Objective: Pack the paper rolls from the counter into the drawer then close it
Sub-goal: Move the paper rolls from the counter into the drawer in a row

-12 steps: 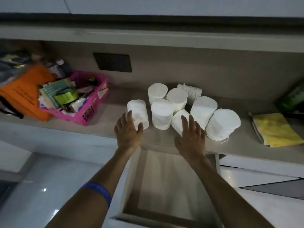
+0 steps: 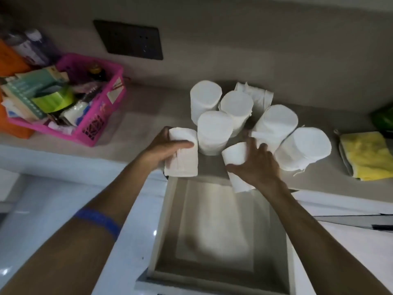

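Over drawer [image 2: 214,231] — both hands now grip rolls.

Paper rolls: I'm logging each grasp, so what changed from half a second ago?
Both hands closed on rolls: left hand grips one roll, right hand another, drawn toward the drawer. The other rolls stayed put; the drawer stays open, empty.

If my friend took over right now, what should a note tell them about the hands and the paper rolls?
Left hand: gripping one paper roll at the counter edge.
Right hand: gripping another roll, over the drawer's back end.
Drawer: open, no rolls inside yet.
Still on the counter: six more rolls, bunched behind the hands.
Left to do: drop these two in, pack the rest, close the drawer.
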Action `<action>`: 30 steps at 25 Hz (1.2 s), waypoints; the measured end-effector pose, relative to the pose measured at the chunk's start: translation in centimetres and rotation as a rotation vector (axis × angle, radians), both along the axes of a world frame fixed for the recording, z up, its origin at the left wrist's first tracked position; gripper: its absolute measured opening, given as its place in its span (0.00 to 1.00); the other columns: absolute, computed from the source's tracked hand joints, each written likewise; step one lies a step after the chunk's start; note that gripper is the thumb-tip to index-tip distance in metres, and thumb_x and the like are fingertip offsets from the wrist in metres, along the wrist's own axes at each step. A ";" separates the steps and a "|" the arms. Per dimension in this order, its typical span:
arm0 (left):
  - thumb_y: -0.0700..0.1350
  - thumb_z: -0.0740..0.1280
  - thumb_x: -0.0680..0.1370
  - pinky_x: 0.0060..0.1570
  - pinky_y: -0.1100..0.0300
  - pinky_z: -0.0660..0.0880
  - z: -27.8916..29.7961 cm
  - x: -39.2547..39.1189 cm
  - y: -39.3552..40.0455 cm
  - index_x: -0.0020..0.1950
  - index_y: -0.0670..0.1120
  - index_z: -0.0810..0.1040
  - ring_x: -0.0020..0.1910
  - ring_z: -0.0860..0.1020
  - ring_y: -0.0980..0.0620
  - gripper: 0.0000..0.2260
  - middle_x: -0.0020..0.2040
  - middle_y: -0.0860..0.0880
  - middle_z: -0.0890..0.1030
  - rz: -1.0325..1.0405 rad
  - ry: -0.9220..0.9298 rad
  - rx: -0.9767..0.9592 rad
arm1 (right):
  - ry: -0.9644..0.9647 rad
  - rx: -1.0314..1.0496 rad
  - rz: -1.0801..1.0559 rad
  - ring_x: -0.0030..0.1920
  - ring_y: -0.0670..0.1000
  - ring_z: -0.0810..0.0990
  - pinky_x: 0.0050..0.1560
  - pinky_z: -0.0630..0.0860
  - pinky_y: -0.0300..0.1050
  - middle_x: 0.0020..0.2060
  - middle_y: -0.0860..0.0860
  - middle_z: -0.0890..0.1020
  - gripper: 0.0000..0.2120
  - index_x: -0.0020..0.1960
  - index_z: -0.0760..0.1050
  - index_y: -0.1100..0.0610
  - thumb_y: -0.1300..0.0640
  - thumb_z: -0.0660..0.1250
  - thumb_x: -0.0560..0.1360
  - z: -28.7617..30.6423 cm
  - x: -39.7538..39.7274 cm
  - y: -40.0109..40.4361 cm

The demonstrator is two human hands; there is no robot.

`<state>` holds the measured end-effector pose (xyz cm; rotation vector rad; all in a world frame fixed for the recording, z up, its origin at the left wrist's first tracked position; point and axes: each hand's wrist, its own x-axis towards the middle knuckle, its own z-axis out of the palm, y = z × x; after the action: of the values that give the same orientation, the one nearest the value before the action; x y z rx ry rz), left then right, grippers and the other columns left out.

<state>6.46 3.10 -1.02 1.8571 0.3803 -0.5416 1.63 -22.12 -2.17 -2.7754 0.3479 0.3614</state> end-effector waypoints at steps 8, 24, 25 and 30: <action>0.63 0.77 0.63 0.45 0.61 0.78 -6.4 -16.0 -2.5 0.59 0.61 0.68 0.53 0.78 0.54 0.30 0.56 0.55 0.78 -0.461 0.124 0.197 | 0.381 1.088 -0.419 0.51 0.53 0.83 0.43 0.82 0.50 0.55 0.54 0.82 0.27 0.58 0.74 0.44 0.49 0.77 0.61 -8.5 -13.2 -1.7; 0.46 0.74 0.73 0.52 0.53 0.79 -9.9 -14.5 -1.5 0.61 0.48 0.76 0.51 0.79 0.49 0.18 0.55 0.49 0.81 -1.002 0.100 0.645 | 0.600 0.882 -0.266 0.47 0.54 0.84 0.32 0.80 0.47 0.51 0.54 0.82 0.31 0.55 0.73 0.46 0.42 0.79 0.56 -13.6 -16.0 3.4; 0.45 0.73 0.73 0.51 0.53 0.78 -9.8 -14.3 -1.3 0.60 0.49 0.76 0.50 0.79 0.49 0.17 0.54 0.50 0.81 -1.009 0.085 0.649 | 0.600 0.991 -0.355 0.49 0.56 0.84 0.37 0.81 0.49 0.53 0.57 0.82 0.29 0.56 0.75 0.47 0.46 0.79 0.57 -13.8 -15.8 3.1; 0.42 0.72 0.74 0.51 0.53 0.78 -9.3 -14.4 -1.5 0.58 0.47 0.77 0.49 0.79 0.48 0.14 0.54 0.49 0.81 -1.014 0.048 0.674 | 0.641 0.790 -0.079 0.45 0.52 0.80 0.40 0.73 0.43 0.49 0.52 0.81 0.24 0.55 0.80 0.50 0.47 0.71 0.60 -13.1 -14.2 3.3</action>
<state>-7.96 1.62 -10.32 2.6444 -0.4673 -1.2400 -12.55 -18.84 -15.27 -1.8194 0.3531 1.0967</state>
